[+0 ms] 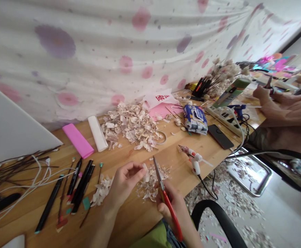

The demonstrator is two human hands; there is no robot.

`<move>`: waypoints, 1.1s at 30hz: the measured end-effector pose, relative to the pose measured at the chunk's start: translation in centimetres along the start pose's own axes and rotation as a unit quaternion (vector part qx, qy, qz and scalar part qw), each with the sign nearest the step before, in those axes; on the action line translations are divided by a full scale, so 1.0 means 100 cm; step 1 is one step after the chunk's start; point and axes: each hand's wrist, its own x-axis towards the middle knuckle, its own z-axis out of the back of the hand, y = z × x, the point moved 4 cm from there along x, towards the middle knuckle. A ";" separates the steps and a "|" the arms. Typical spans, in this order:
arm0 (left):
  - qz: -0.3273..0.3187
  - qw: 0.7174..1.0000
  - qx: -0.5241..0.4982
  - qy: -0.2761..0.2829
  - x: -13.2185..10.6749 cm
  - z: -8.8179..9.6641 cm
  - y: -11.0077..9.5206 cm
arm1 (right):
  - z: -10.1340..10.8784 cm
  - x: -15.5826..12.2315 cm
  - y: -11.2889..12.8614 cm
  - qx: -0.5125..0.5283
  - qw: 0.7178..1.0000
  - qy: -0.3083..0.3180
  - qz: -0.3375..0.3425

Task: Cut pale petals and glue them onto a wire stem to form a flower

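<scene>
In the lower middle of the head view, my left hand [127, 182] pinches a thin pale petal [146, 173] between thumb and fingertips. My right hand [174, 205] is wrapped round red-handled scissors [170, 210], whose blades point up and away, just right of the petal. Whether the blades are fully closed is hard to make out. Under and between my hands lies a scatter of whitish scraps [151, 187] on the wooden table [129, 156]. A small heap of pale petals [102, 191] sits left of my left wrist.
A large petal heap [132, 124] lies by the curtain, near pink [78, 140] and white paper rolls [98, 133]. Black markers [81, 186] and cables lie left. Rightward are a glue gun [193, 158], wipes [195, 119], a phone [220, 136] and another person's hands [282, 103] with scissors.
</scene>
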 end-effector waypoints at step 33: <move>-0.037 0.992 0.013 0.118 -0.017 -0.005 0.020 | -0.012 0.015 0.020 0.277 0.956 -0.029 -0.087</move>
